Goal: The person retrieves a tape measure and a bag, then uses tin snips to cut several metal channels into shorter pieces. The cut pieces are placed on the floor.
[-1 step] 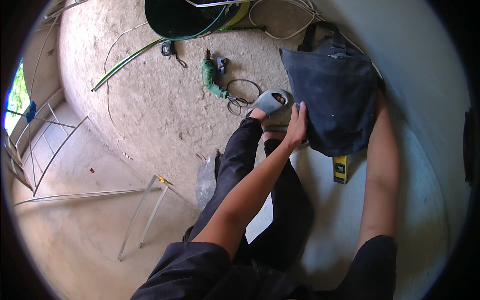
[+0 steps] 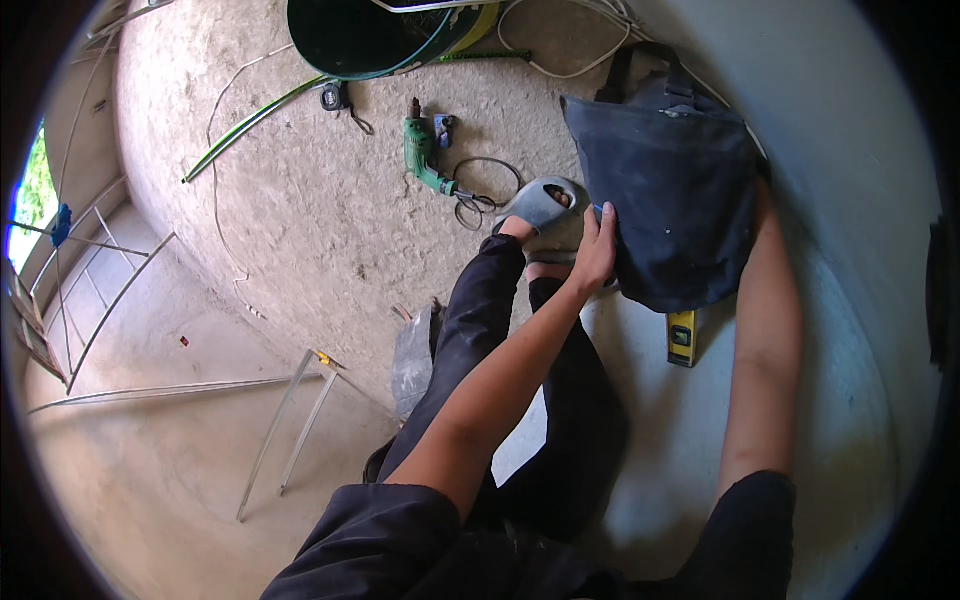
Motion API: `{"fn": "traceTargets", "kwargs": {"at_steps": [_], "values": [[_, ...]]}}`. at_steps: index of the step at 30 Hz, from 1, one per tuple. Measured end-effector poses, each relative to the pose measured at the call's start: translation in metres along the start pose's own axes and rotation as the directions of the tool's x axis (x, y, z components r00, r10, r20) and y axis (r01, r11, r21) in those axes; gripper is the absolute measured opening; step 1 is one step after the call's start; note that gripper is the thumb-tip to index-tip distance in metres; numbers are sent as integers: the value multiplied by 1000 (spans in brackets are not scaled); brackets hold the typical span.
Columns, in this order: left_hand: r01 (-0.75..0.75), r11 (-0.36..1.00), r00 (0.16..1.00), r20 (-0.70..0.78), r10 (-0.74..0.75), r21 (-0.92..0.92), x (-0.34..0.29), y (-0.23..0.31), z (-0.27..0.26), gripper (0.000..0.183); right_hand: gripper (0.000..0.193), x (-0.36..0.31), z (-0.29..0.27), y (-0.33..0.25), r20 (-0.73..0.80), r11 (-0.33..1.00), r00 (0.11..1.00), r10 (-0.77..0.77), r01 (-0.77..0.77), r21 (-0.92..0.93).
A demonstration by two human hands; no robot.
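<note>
A dark navy cloth bag (image 2: 665,200) with black straps stands at the right by the wall. At its left side is my left hand (image 2: 598,250), its fingers stretched out and touching the cloth. A small blue bit shows by the fingertips, too small to name. My right forearm (image 2: 768,310) reaches along the bag's right side; the hand itself is hidden behind or in the bag. From under the bag's near edge sticks the end of a yellow spirit level (image 2: 682,338).
Left of my sandal (image 2: 545,203) lies a green power drill (image 2: 425,160) with its cord. A tape measure (image 2: 334,97), a dark bucket (image 2: 370,45) and a green strip (image 2: 250,125) are farther off. Metal strips (image 2: 300,430) and a grey trowel-like plate (image 2: 412,360) lie nearer.
</note>
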State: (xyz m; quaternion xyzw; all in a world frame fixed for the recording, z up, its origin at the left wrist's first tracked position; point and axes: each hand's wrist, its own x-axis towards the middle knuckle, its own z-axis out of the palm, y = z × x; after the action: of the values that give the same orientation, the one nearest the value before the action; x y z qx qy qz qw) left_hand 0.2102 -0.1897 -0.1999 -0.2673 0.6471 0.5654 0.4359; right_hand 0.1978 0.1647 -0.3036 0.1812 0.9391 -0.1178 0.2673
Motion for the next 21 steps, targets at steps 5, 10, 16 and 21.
{"fn": "traceTargets", "kwargs": {"at_steps": [5, 10, 16, 21], "values": [[25, 999, 999, 22, -25, -25, -1, 15, 1, 79, 32, -10, 1, 2, 2, 1000, 1000, 1, -1, -11], [-22, 997, 998, -64, 18, -68, 1, 6, 7, 60, 31, -27, 2, 2, -17, 1000, 1000, 2, -3, -18], [-13, 998, 1000, 8, 13, -55, 3, 7, 3, 75, 31, -32, 2, 6, -31, 1000, 999, 11, -11, -7], [-34, 995, 999, -36, 31, -93, 6, -1, 11, 62, 31, -31, 3, 11, -41, 1000, 999, 19, -19, -3]]}}
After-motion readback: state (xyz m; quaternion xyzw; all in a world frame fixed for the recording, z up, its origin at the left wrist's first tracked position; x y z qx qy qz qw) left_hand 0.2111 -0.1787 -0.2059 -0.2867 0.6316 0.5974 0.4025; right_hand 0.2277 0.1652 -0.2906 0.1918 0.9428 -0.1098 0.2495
